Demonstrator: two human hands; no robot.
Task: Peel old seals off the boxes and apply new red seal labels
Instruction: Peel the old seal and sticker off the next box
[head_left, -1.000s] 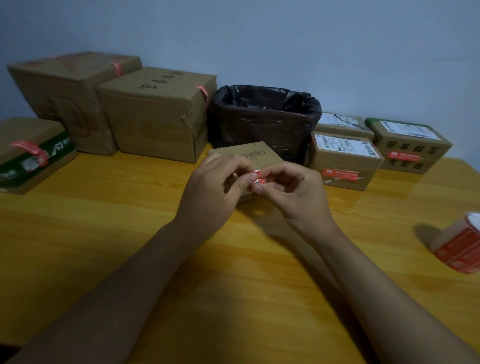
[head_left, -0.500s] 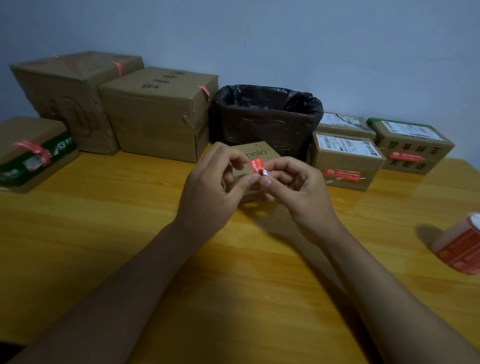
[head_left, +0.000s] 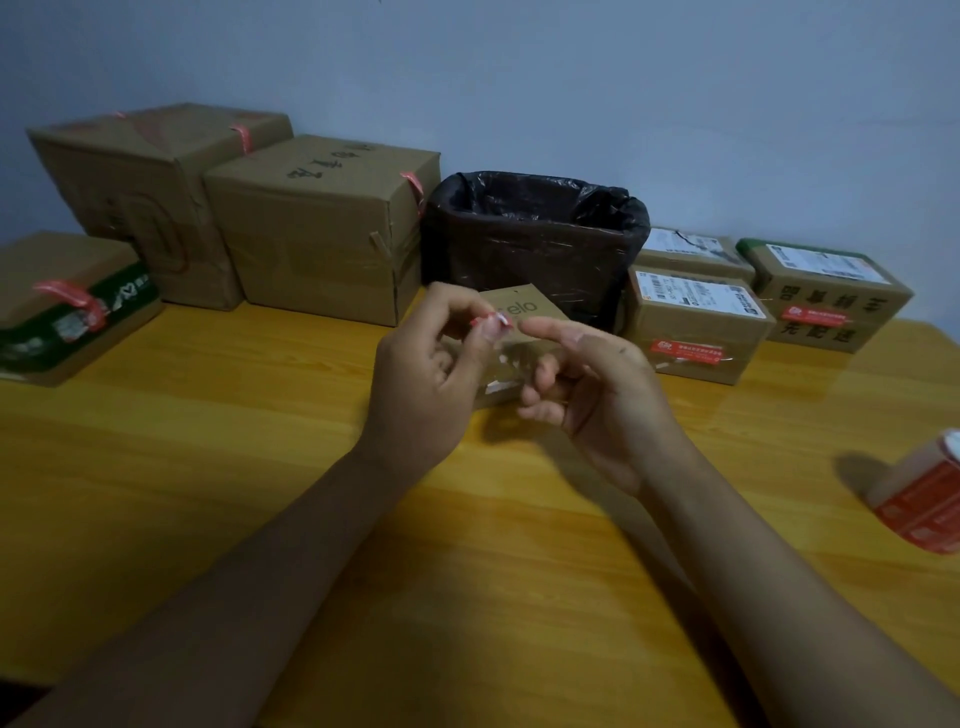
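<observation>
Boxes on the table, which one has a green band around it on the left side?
The low cardboard box at the far left edge, with a crumpled red seal over its green band; the neighbouring boxes are plain brown.

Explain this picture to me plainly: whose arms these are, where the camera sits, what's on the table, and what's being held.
No machine here: these are a person's two bare arms, filmed by a camera worn on their head, looking forward and down.

The left hand pinches a small peeled red seal at its fingertips. The right hand is relaxed beside it, holding nothing.

Behind the hands sits a small brown box on the wooden table. Along the wall stand larger cardboard boxes, a bin lined with a black bag, and smaller parcels bearing red seals. A roll of red labels lies at the right edge.
</observation>
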